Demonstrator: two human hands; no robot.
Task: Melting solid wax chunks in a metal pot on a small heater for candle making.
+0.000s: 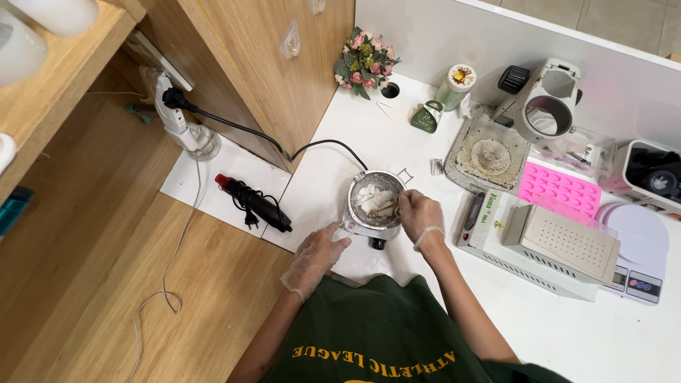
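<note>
Indoors, white worktop [397, 145] w/ metal pot [376, 200], wood floor [92, 234], wood cabinet [284, 64]

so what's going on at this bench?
A person in clear gloves works at a white table. The left hand grips the handle of a small metal pot sitting on a compact electric heater. The right hand holds a thin stick in the white chunks inside. A pink silicone mould lies nearby.
</note>
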